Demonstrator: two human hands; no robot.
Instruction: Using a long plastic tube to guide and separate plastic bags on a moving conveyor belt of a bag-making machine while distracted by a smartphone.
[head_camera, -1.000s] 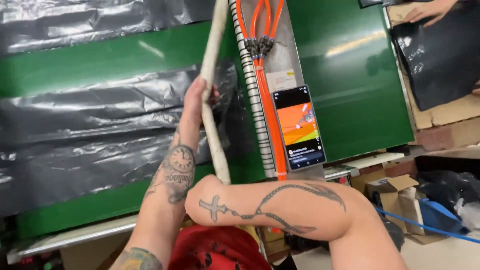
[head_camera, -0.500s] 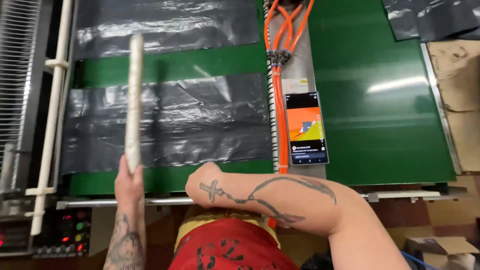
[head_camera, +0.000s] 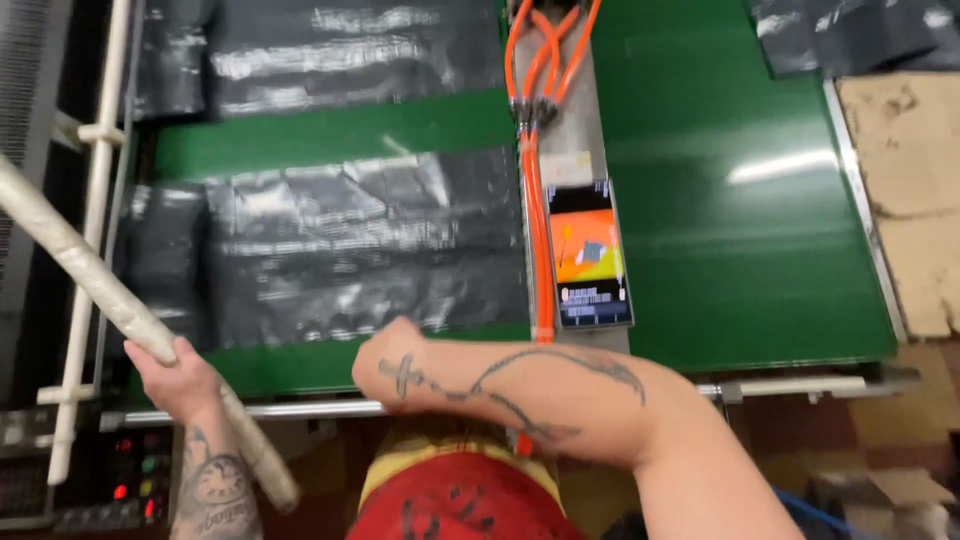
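The left hand (head_camera: 178, 372) has its fingers wrapped tight around a pale stick (head_camera: 110, 300), which slants from the upper left down past the edge of the green belt (head_camera: 740, 250). The right hand is tucked behind the bent forearm (head_camera: 520, 395), so I cannot tell how its fingers sit. Black plastic sheets (head_camera: 340, 250) lie flat on the belt.

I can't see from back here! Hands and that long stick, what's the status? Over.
Left hand shut on pale stick, stick tilted over the machine's left edge. Right hand hidden behind bent forearm. Black plastic sheets lie flat on green belt, apart from stick.
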